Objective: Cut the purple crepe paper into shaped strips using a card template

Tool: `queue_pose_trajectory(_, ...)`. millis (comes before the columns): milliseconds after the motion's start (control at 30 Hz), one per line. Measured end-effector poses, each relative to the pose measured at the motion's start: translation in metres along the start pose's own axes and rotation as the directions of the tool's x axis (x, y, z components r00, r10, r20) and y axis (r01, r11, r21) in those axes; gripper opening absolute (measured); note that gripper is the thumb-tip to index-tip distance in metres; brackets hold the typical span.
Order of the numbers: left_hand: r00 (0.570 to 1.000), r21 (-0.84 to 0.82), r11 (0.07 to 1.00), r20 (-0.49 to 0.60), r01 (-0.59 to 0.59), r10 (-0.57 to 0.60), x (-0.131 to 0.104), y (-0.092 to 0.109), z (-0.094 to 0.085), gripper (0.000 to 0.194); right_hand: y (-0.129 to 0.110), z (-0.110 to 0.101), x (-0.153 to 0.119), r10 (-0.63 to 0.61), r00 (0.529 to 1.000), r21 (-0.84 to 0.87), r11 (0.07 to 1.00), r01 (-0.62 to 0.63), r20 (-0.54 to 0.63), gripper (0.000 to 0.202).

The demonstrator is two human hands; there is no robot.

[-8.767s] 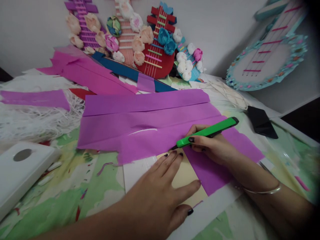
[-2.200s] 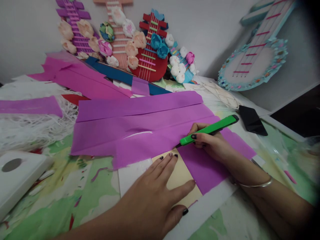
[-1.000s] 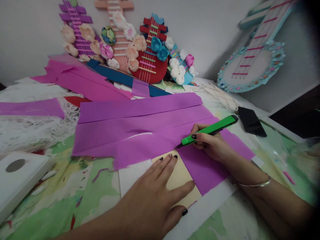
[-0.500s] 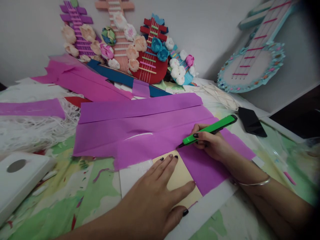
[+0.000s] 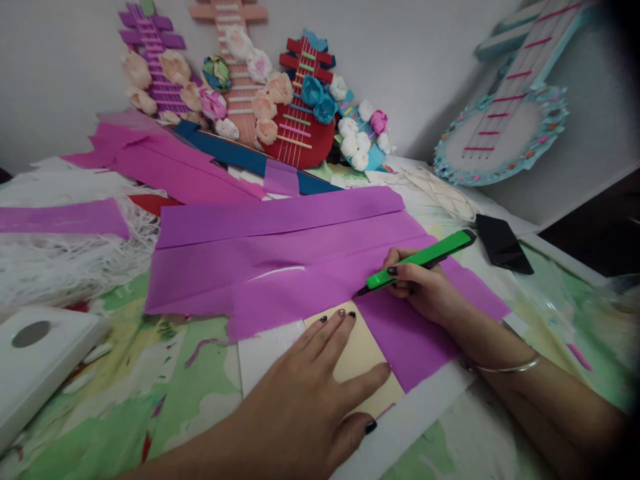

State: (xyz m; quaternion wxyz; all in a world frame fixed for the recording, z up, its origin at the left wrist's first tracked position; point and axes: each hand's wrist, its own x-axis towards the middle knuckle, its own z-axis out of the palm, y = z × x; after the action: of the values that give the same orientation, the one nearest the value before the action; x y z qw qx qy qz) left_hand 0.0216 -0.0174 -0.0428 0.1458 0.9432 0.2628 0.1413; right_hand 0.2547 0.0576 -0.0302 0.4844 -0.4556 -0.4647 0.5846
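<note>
My left hand [image 5: 320,380] lies flat with its fingers spread, pressing on a cream card [image 5: 367,353]. Under the card is purple crepe paper [image 5: 295,257], spread in folded layers. A green and black utility knife [image 5: 420,259] is gripped in my right hand [image 5: 425,287], its tip touching the purple paper at the card's top corner. The blade itself is too small to make out. White sheets [image 5: 273,343] show beneath the paper near my left hand.
Decorated toy guitars [image 5: 305,127] lean against the wall behind. A black phone [image 5: 504,243] lies at right, a white box [image 5: 45,367] at left. White shredded strands [image 5: 75,267], pink crepe paper [image 5: 165,157] and a blue strip [image 5: 230,147] lie beyond.
</note>
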Motion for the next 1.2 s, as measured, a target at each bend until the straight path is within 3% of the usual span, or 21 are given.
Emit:
queue_pose_trajectory(433, 1.0, -0.001, 1.0, -0.007, 0.0, 0.0, 0.0, -0.001, 0.001, 0.059, -0.001, 0.002, -0.002, -0.008, 1.0, -0.021, 1.0, 0.008, 0.013, 0.015)
queue_pose_trajectory(667, 1.0, 0.009, 1.0, 0.009, 0.002, -0.002, -0.002, -0.001, 0.0, 0.055, -0.005, 0.001, 0.003, 0.01, 0.996, 0.151, 0.989, 0.003, -0.085, 0.018)
queue_pose_trajectory(967, 0.996, 0.021, 0.999, 0.074, 0.044, -0.046, 0.002, -0.009, -0.007, 0.044, 0.003, 0.005, 0.007, -0.05, 0.989, 0.181, 0.981, 0.076, -0.141, 0.015)
queue_pose_trajectory(1200, 0.993, 0.037, 0.996, 0.087, 0.078, -0.081, 0.002, -0.014, -0.01, 0.043, 0.01, 0.0, 0.009, -0.129, 0.987, 0.206, 0.968, 0.146, -0.092, 0.02)
